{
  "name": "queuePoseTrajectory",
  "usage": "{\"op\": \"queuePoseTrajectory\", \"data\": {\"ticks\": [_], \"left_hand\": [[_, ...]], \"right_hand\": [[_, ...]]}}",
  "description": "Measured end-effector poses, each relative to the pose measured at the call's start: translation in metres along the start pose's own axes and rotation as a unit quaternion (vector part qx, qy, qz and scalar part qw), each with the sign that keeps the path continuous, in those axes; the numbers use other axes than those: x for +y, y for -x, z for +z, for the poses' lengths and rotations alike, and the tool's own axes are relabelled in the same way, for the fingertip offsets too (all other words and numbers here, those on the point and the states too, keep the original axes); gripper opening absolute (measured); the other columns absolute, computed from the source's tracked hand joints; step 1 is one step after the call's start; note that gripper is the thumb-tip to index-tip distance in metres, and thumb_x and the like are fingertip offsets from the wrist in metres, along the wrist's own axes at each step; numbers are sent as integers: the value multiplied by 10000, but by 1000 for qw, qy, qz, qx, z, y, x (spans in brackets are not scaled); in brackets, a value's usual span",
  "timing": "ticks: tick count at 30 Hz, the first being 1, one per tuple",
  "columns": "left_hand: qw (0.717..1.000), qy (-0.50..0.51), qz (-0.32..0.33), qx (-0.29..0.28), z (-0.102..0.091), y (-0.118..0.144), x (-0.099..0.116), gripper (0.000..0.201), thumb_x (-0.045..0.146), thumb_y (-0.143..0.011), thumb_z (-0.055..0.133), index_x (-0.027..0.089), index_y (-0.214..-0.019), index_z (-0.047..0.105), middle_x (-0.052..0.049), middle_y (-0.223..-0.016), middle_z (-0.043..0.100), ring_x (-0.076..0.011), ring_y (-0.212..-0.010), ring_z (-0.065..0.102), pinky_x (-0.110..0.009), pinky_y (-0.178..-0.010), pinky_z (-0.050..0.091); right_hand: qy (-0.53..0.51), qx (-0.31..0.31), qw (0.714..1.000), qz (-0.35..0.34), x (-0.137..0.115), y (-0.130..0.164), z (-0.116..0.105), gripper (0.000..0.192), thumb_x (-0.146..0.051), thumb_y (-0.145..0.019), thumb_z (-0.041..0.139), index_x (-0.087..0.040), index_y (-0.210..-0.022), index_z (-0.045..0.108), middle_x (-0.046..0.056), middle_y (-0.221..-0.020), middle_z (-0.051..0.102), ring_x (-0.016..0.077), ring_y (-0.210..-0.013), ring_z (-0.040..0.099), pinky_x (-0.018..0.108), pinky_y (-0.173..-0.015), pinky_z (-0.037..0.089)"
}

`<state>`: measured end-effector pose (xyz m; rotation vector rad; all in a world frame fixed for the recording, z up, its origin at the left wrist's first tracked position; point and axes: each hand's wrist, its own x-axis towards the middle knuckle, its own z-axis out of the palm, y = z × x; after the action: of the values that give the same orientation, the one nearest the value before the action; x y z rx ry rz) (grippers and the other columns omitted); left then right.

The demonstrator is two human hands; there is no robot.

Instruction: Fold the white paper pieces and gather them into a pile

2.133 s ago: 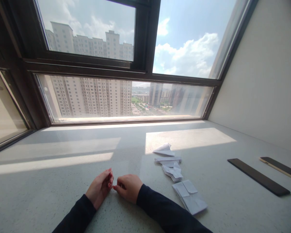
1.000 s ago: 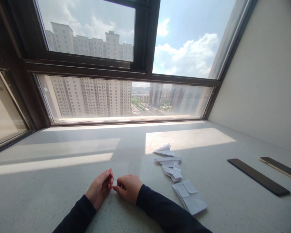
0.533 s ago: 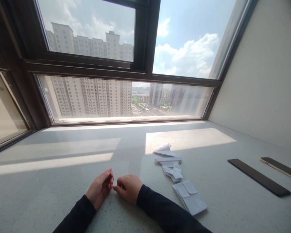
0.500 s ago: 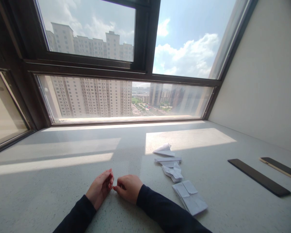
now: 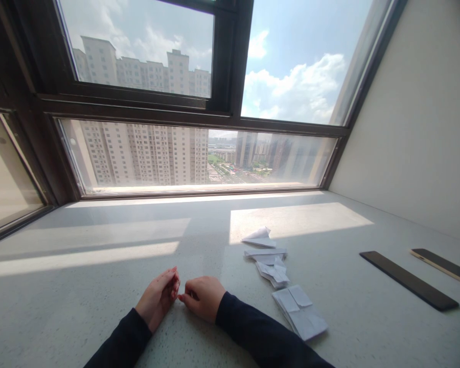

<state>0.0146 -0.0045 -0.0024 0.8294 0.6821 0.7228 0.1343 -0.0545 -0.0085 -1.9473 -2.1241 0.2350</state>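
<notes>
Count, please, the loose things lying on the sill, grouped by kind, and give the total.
Folded white paper pieces: 4 (farthest, second, third, nearest)
Dark flat rectangular slabs: 2 (nearer one, one by the wall)
Total: 6
Both hands, left hand and right hand, rest on the sill and hold none of these.

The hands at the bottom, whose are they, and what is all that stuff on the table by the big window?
This picture comes from a camera on a person's head, looking forward and down, so the hands are that person's own. The left hand and right hand rest on the grey table, curled, fingertips nearly touching. Whether they hold something tiny cannot be seen. To the right lie folded white papers and more paper pieces in a row towards the window. Farther right lie a dark flat strip and a second one with a pale edge. Outside are tall buildings and clouds.
</notes>
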Motion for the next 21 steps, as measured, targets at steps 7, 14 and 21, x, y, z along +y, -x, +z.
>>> {"op": "queuePoseTrajectory", "data": {"ticks": [7, 14, 21], "left_hand": [[1000, 4, 1, 2, 2, 0, 1, 179, 266, -576, 616, 151, -587, 478, 56, -467, 460, -45, -375, 397, -169, -407, 337], [1000, 5, 1, 3, 1, 0, 0, 180, 266, -578, 618, 151, -592, 481, 56, -468, 463, -42, -376, 398, -165, -407, 337], [1000, 3, 1, 4, 2, 2, 1, 170, 258, -578, 613, 148, -583, 484, 54, -474, 462, -45, -376, 397, -173, -406, 337]], "right_hand": [[8, 15, 1000, -11, 1, 0, 2, 240, -369, -730, 408, -201, -671, 568, 4, -665, 631, 112, -592, 537, 217, -448, 223], [5, 14, 1000, -10, 1, 0, 2, 235, -366, -732, 411, -200, -670, 565, 3, -665, 629, 114, -596, 541, 217, -448, 225], [-1, 4, 1000, -7, 0, 1, 0, 232, -369, -734, 426, -196, -681, 571, -1, -665, 624, 113, -607, 541, 213, -465, 246]]}}
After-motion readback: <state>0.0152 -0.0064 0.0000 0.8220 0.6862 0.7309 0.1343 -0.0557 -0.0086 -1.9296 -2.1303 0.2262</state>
